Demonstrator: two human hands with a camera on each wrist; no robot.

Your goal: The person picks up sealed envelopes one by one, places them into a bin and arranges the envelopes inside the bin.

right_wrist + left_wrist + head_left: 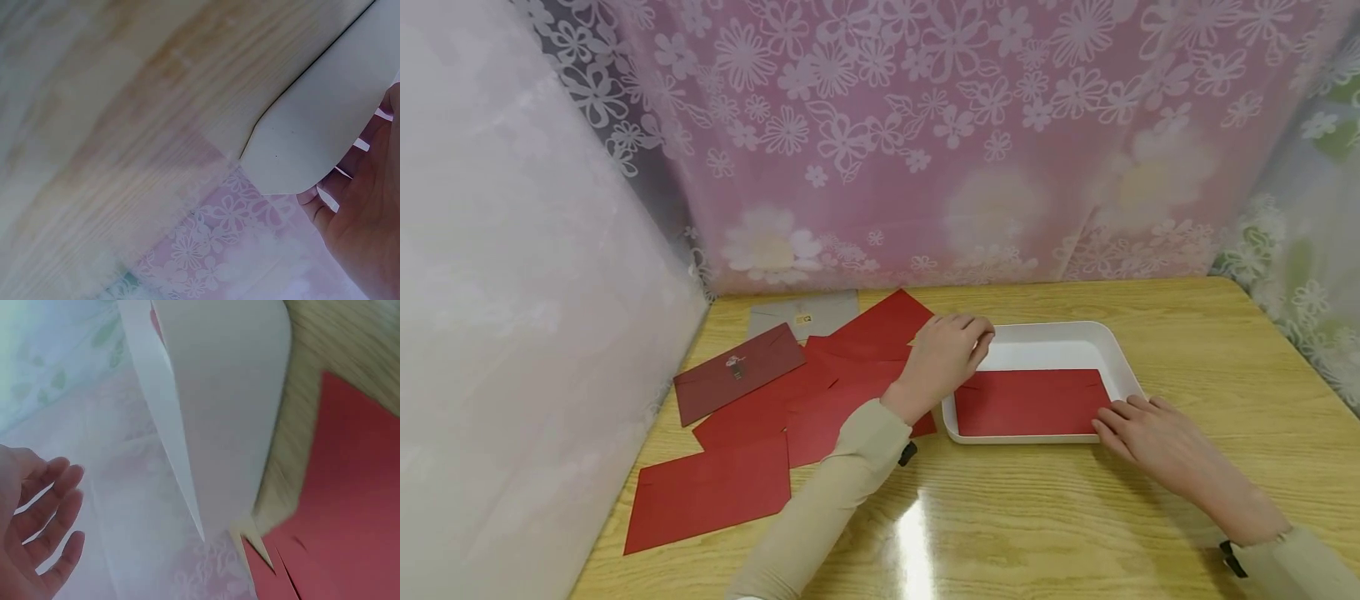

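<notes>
Beige sleeve (797, 533) nearest, its left arm reaches toward a red envelope (1030, 404) lying flat along the near side of a white tray (1045, 353), seemingly set lengthwise because it fits that way. At the tray's near right corner, the right hand (1168, 450) touches the rim, perhaps to steady it; whether it pinches or merely rests, I cannot tell. The left hand (943, 358) hangs by the left rim, fingers loosely bent and apart, grasping nothing. Beyond it, more red envelopes (850, 417) overlap on the wooden table (1037, 517), probably spread within easy reach, beside maroon (767, 367) and grey (831, 312) ones.
</notes>
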